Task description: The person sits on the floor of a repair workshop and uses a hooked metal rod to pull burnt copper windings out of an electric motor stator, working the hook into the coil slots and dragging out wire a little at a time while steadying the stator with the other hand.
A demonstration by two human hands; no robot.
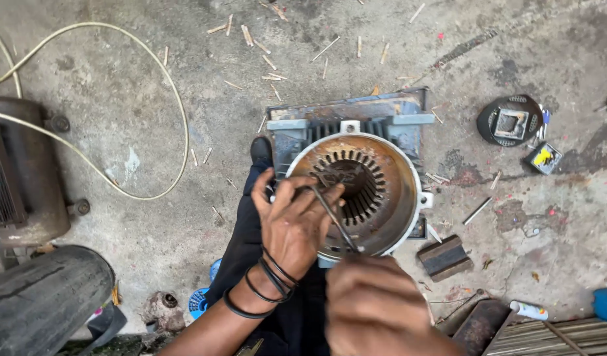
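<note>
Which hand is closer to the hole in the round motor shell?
Left. The left hand reaches over the motor shell rim beside its hole; the right hand sits below it.

the left hand [295, 221] reaches forward from the lower left, back of the hand up, fingers [320, 196] curled and pinched together at the tips. dark bands circle its wrist, the forearm bare. the right hand [376, 306] sits lower and nearer, closed in a loose fist, knuckles up, its fingertips hidden.
</note>
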